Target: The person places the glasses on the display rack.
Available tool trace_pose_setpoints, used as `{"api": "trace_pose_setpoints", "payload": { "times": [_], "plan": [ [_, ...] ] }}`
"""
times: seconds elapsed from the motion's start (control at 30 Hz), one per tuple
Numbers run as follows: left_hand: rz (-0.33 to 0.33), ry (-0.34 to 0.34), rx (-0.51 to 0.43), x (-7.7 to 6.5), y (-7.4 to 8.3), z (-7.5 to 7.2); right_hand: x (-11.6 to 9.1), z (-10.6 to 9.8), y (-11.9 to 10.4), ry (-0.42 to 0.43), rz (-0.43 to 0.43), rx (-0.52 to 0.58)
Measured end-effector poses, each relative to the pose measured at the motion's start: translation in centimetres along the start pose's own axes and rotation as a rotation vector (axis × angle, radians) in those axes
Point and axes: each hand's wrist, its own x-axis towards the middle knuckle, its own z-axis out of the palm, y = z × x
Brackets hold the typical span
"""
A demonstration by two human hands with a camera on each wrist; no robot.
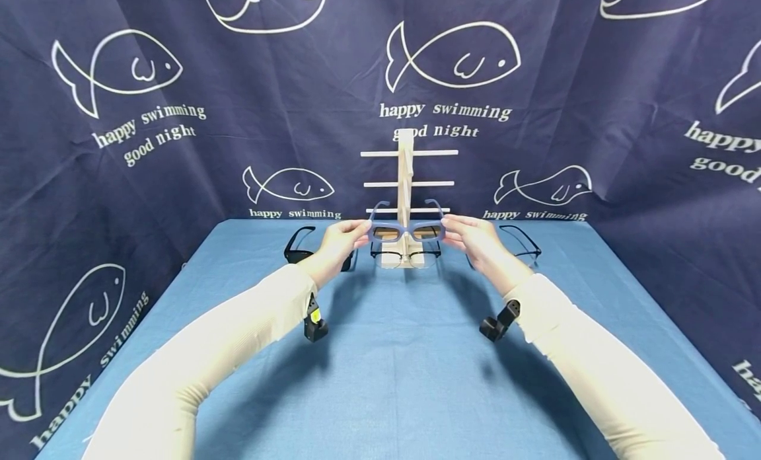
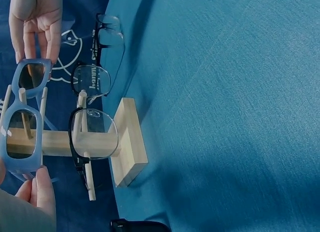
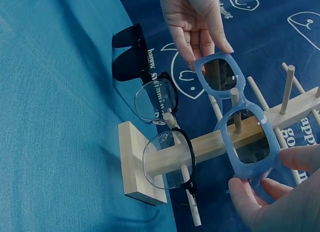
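Both left hand and right hand pinch blue sunglasses, one at each end. Just beyond them stands a rack, with clear glasses on it, below the hands. Outward lie black sunglasses near the left, thin glasses near the right.

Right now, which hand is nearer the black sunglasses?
Left. In the head view, the left hand partly covers the black sunglasses; the right hand is well off to their right, at the far end of the blue glasses.
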Motion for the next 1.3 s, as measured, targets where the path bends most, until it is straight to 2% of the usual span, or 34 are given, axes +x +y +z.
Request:
{"api": "trace_pose_setpoints", "payload": {
  "times": [0.4,0.83,1.17,1.3],
  "plan": [
    [-0.009,-0.016,0.006,0.2,-0.6,-0.6,0.1,-0.6,0.3,-0.008,0.018,0.046],
    [0.001,-0.007,-0.038,-0.1,-1.5,-1.2,-0.2,-1.4,1.2,-0.028,0.053,0.018],
    [0.015,-0.012,-0.090,-0.3,-2.2,-1.6,-0.5,-1.6,1.7,-0.007,0.042,0.008],
    [0.012,0.009,-0.076,-0.6,-2.4,-1.6,-0.7,-1.5,1.9,-0.002,0.030,0.003]
  ]
}}
